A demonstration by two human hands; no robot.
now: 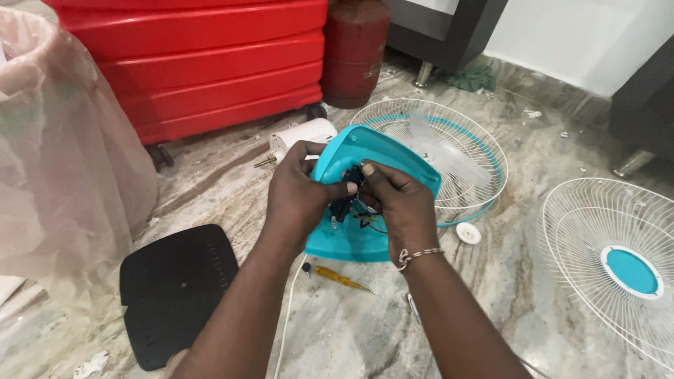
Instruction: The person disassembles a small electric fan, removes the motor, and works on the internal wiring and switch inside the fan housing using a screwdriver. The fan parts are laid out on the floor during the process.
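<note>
1. The teal fan base (365, 151) sits tipped up on the marble floor (505, 295), its hollow underside turned towards the person.
2. The left hand (298, 193) wraps around the base's left edge, fingers curled over the rim and thumb pressed inward, grasping it.
3. The right hand (397, 200) is inside the base's hollow, its fingertips pinching the small black switch part (349, 193) with thin wires hanging below it.
4. Just below the base lies a yellow-handled screwdriver (338, 278).
5. Behind the base, touching it, rests a white wire guard with the clear fan blade (449, 151).
6. Right of the base, well apart, lies a second guard with a teal centre (618, 267); a small white cap (468, 233) lies between.
7. Left of the base lies a black plastic cover (175, 291); behind it, a red suitcase (196, 63).
</note>
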